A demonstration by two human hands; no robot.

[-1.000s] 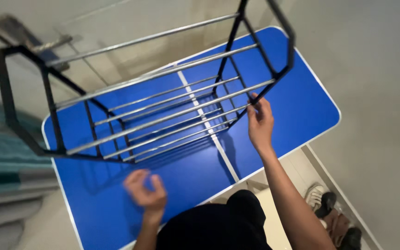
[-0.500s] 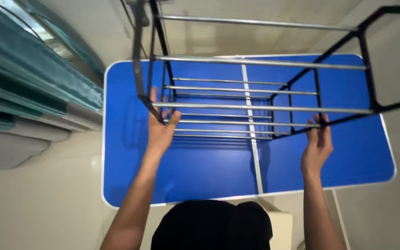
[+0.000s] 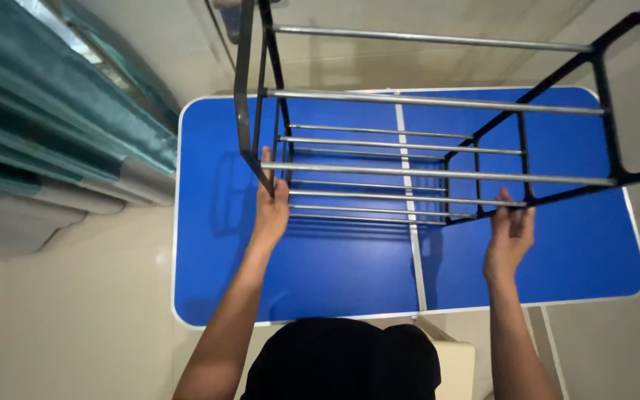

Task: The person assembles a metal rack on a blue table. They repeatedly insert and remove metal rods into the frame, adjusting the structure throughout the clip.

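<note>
Above a blue table (image 3: pixel 320 274) | a black-and-silver rack (image 3: pixel 438 174) held up over it | left hand (image 3: pixel 270 210) grips the rack's left frame | right hand (image 3: pixel 510 235) grips its right frame | curtain (image 3: pixel 53 126) at left.

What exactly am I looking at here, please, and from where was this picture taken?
There is no machine here: these are a person's two bare hands, filmed by a camera worn on the person's head and looking straight down. The dark shape at the bottom edge is the person's own body.

The left hand grips the near edge of one black end frame of a metal rack, which has black ends joined by silver rods. The right hand holds the matching edge of the other end frame. The rack sits over a blue folding table with a pale rim and a pale seam across its middle; whether it rests on the table or is lifted I cannot tell. A teal curtain hangs at the left, above a light floor.
</note>
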